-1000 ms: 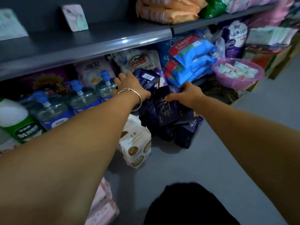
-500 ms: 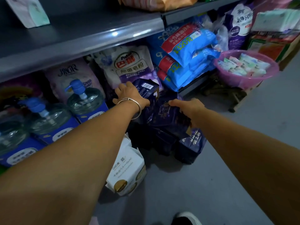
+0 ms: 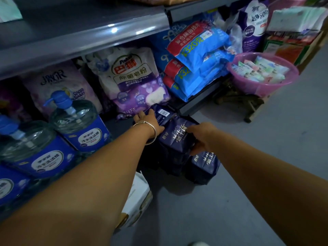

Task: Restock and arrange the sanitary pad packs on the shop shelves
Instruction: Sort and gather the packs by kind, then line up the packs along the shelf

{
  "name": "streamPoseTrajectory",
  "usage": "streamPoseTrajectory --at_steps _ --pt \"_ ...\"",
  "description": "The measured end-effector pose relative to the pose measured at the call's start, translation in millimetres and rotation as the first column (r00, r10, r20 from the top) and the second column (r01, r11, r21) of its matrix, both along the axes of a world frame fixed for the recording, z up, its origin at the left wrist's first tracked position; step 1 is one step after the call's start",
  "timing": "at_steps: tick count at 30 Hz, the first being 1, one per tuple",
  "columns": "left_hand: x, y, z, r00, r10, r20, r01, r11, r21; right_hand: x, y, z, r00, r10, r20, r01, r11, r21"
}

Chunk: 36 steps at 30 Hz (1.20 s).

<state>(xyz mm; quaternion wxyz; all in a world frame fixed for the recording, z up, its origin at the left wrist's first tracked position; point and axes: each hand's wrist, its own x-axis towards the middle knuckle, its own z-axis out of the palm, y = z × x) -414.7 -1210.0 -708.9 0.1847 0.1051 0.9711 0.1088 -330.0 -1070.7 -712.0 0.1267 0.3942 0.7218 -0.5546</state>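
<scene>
Nearest, a white pack (image 3: 136,197) lies on the grey floor (image 3: 248,174) under the left forearm. Just beyond, dark navy pad packs (image 3: 202,167) sit heaped on the floor before the bottom shelf. The right hand (image 3: 204,137) grips the top navy pack (image 3: 177,137); the left hand (image 3: 148,121), wearing a bangle (image 3: 150,132), clasps the far barcoded pack (image 3: 162,115). Farther right stands a pink basin (image 3: 262,86).

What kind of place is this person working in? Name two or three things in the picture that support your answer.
Most likely a small shop aisle. A metal shelf runs above stacked blue detergent bags, pump bottles stand in rows, and a pink basin holds small packets for sale.
</scene>
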Motion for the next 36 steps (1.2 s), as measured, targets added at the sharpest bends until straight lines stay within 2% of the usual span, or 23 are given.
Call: streamPoseTrajectory --at_steps 3,5,7,10,13,15,21,26,31,36 --pt "-3.7 -5.7 3.0 0.999 -0.039 0.011 0.039 0.999 -0.015 -2.0 -2.9 4.0 1.0 0.013 0.019 -0.014 0.997 0.078" --pt "-5.8 -9.6 4.8 0.999 -0.05 -0.006 0.05 0.999 -0.004 -4.3 -5.0 7.9 0.991 0.126 0.037 -0.131 0.945 0.299" --pt "-8.4 -14.7 7.5 0.998 -0.045 -0.039 0.047 0.998 0.035 -7.0 -11.1 15.7 0.969 0.241 0.047 -0.232 0.836 0.496" --pt "-7.1 -29.1 22.7 0.992 -0.048 -0.118 0.06 0.993 0.104 -13.2 -28.0 31.0 0.922 0.385 0.049 -0.321 0.687 0.652" --pt "-3.3 -54.1 52.9 0.974 -0.011 -0.225 0.066 0.97 0.236 -21.4 -55.7 56.5 0.864 0.503 0.02 -0.307 0.495 0.813" --pt "-0.6 -78.7 75.9 0.948 0.03 -0.317 0.081 0.941 0.33 -27.6 -81.7 79.4 0.826 0.563 -0.039 -0.254 0.433 0.865" --pt "10.4 -175.0 152.8 0.829 0.153 -0.538 0.162 0.855 0.493 -40.5 -187.1 156.4 0.702 0.644 -0.303 -0.103 0.514 0.852" --pt "17.2 -263.9 215.0 0.733 0.262 -0.628 0.123 0.857 0.501 -43.3 -270.1 217.9 0.604 0.669 -0.434 -0.074 0.589 0.805" --pt "7.3 -330.9 240.4 0.725 0.285 -0.627 0.049 0.887 0.459 -61.5 -317.1 251.2 0.602 0.641 -0.476 -0.105 0.654 0.749" --pt "-35.3 -351.6 242.5 0.726 0.331 -0.603 -0.026 0.89 0.456 -113.2 -330.8 252.7 0.582 0.648 -0.492 -0.161 0.684 0.712"
